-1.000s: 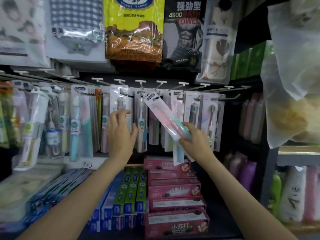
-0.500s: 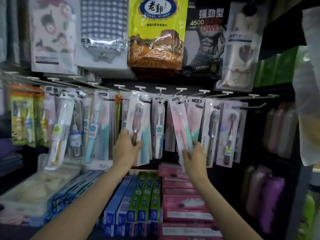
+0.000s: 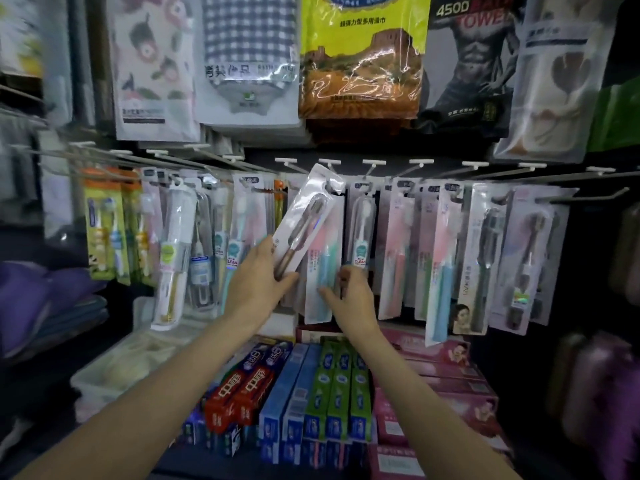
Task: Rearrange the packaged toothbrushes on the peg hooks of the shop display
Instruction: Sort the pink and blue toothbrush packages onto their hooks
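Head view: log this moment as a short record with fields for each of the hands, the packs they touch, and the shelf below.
left hand: grips the lower end of a tilted white toothbrush pack
tilted pack top: at a peg hook; on or off, cannot tell
right hand: fingers on a hanging pink-and-teal toothbrush pack
row: other packs hang upright on both sides
shelf below: toothpaste boxes in red, blue, green, pink

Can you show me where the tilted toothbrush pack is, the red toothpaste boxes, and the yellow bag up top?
tilted toothbrush pack (image 3: 304, 223), head view, middle of its clear front.
red toothpaste boxes (image 3: 242, 386), head view, on the printed red side.
yellow bag (image 3: 360, 60), head view, middle of its front.
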A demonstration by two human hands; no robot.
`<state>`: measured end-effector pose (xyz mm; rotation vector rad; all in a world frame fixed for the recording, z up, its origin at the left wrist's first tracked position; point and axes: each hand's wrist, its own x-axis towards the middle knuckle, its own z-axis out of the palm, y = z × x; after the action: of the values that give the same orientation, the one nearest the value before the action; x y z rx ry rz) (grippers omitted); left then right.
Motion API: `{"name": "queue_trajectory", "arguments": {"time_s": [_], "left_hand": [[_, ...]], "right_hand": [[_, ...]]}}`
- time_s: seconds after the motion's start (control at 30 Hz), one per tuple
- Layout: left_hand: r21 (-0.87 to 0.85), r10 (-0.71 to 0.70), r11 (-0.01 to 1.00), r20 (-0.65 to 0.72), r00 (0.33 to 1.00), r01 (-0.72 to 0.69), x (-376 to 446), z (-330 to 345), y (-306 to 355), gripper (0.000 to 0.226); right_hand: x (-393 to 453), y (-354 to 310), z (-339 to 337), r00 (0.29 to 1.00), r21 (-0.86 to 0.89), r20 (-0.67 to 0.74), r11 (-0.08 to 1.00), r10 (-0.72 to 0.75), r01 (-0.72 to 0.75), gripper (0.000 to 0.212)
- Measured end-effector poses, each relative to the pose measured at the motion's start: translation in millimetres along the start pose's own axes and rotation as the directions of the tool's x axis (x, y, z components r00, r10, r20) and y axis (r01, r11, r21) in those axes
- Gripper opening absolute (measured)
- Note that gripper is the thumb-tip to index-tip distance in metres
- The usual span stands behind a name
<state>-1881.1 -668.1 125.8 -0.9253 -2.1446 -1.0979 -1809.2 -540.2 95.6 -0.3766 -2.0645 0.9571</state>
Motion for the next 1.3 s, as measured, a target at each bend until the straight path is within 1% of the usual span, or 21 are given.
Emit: {"name": "queue_trajectory", "arguments": {"time_s": [0.07, 0.1, 0.17, 0.23, 0.33, 0.4, 0.47, 0.53, 0.6, 0.7, 0.8, 0.93, 1.0, 1.03, 1.07, 1.13, 1.17, 1.2, 1.23, 1.3], "left_hand": [[0.01, -0.003, 1.0, 0.036, 0.999, 0.003, 2.3, -6.0, -1.2, 0.048], [0.005, -0.011, 1.0, 0.056, 0.998, 0.01, 2.6, -7.6, -0.5, 0.048], [-0.035, -0.021, 0.999, 0.096, 0.995, 0.024, 2.7, -7.2, 2.4, 0.047], [-0.122, -0.031, 0.991, 0.126, 0.992, 0.046, 3.0, -5.4, 3.9, 0.043], [-0.193, -0.046, 0.978, 0.168, 0.985, 0.079, 6.7, -5.7, 1.7, 0.044], [-0.162, -0.036, 0.985, 0.163, 0.986, 0.062, 7.5, -8.1, -1.0, 0.049], [-0.125, -0.019, 0.992, 0.119, 0.993, 0.034, 7.3, -10.1, -2.8, 0.051], [-0.15, -0.024, 0.988, 0.118, 0.993, 0.042, 5.6, -10.1, -3.7, 0.048], [-0.2, -0.042, 0.977, 0.17, 0.985, 0.076, 2.5, -7.4, -3.5, 0.043], [-0.226, -0.031, 0.97, 0.233, 0.972, 0.085, -3.2, -0.9, -4.2, 0.04], [-0.213, -0.037, 0.973, 0.215, 0.976, 0.084, -2.4, -0.1, -7.0, 0.037], [-0.181, -0.02, 0.982, 0.214, 0.977, 0.06, -0.7, -2.0, -10.5, 0.039], [-0.143, -0.007, 0.989, 0.187, 0.982, 0.034, -0.9, -3.3, -10.8, 0.04], [-0.112, 0.004, 0.994, 0.168, 0.986, 0.015, -0.4, -4.6, -11.0, 0.041], [-0.072, 0.011, 0.997, 0.156, 0.988, 0.001, 0.8, -7.2, -11.8, 0.041], [-0.013, 0.026, 1.0, 0.154, 0.988, -0.024, 5.0, -13.1, -16.9, 0.04], [0.0, 0.035, 0.999, 0.161, 0.986, -0.036, 7.6, -15.7, -20.0, 0.039], [0.01, 0.043, 0.999, 0.165, 0.985, -0.045, 9.6, -18.2, -22.3, 0.04], [0.016, 0.048, 0.999, 0.168, 0.985, -0.051, 11.2, -19.6, -24.3, 0.04], [0.026, 0.052, 0.998, 0.178, 0.983, -0.058, 12.3, -20.7, -25.1, 0.04]], "right_hand": [[1.3, 0.0, 8.9, 0.998, 0.074, -0.027, 0.996, 0.061, -0.059, 0.047], [-1.1, -0.8, 12.7, 0.997, 0.097, -0.031, 0.993, 0.064, -0.06, 0.045], [-10.7, -3.5, 19.9, 1.0, 0.16, 0.005, 0.987, 0.024, -0.024, 0.039], [-21.4, -6.9, 25.0, 0.997, 0.209, 0.071, 0.978, -0.024, 0.008, 0.039], [-26.9, -8.2, 25.7, 0.996, 0.216, 0.075, 0.976, -0.042, 0.025, 0.041], [-27.5, -7.9, 25.7, 0.998, 0.197, 0.05, 0.98, -0.038, 0.027, 0.041], [-29.1, -7.9, 27.3, 0.998, 0.162, 0.05, 0.986, -0.038, 0.03, 0.043], [-32.0, -7.3, 30.5, 0.994, 0.158, 0.099, 0.987, -0.042, 0.026, 0.045], [-34.6, -5.6, 33.4, 0.986, 0.132, 0.153, 0.99, -0.063, 0.043, 0.046], [-36.5, -4.2, 39.2, 0.974, 0.074, 0.191, 0.992, -0.118, 0.106, 0.048], [-36.6, -6.5, 40.6, 0.968, 0.05, 0.212, 0.99, -0.137, 0.13, 0.049], [-35.6, -0.3, 38.4, 0.934, 0.029, 0.313, 0.985, -0.17, 0.17, 0.059], [-36.2, 1.3, 36.5, 0.924, -0.001, 0.33, 0.979, -0.193, 0.205, 0.055], [-35.2, 1.7, 34.4, 0.933, -0.021, 0.292, 0.974, -0.211, 0.226, 0.049], [-33.7, 2.0, 31.1, 0.953, -0.04, 0.211, 0.972, -0.218, 0.231, 0.044], [-27.2, 2.8, 22.7, 0.987, -0.046, -0.04, 0.987, -0.154, 0.152, 0.034], [-22.8, 3.4, 18.7, 0.982, -0.029, -0.155, 0.994, -0.108, 0.105, 0.031], [-18.3, 3.9, 16.1, 0.972, -0.013, -0.224, 0.998, -0.069, 0.068, 0.031], [-13.6, 3.7, 15.6, 0.97, -0.008, -0.242, 0.999, -0.037, 0.036, 0.035], [-2.8, 0.6, 19.3, 0.98, -0.004, -0.199, 0.999, 0.031, -0.033, 0.047]]}}
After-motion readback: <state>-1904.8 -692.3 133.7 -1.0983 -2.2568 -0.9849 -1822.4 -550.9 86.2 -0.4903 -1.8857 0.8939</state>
